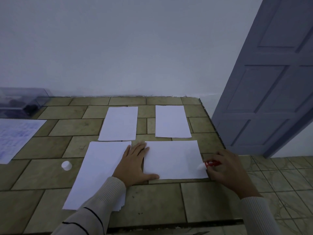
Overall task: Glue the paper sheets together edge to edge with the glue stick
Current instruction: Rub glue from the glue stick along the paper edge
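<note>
A white sheet (174, 159) lies crosswise on the tiled table in front of me. My left hand (135, 164) lies flat with straight fingers on its left edge, beside a stack of white sheets (100, 172). My right hand (227, 168) grips a red glue stick (210, 163), whose white tip touches the sheet's right edge. Two more white sheets (119, 123) (171, 122) lie farther back. The glue stick's white cap (66, 165) stands left of the stack.
A printed page (15, 136) lies at the left edge and a clear plastic box (22, 101) stands at the back left. The table's right edge (213, 126) drops to a tiled floor. A grey door (271, 78) stands open at the right.
</note>
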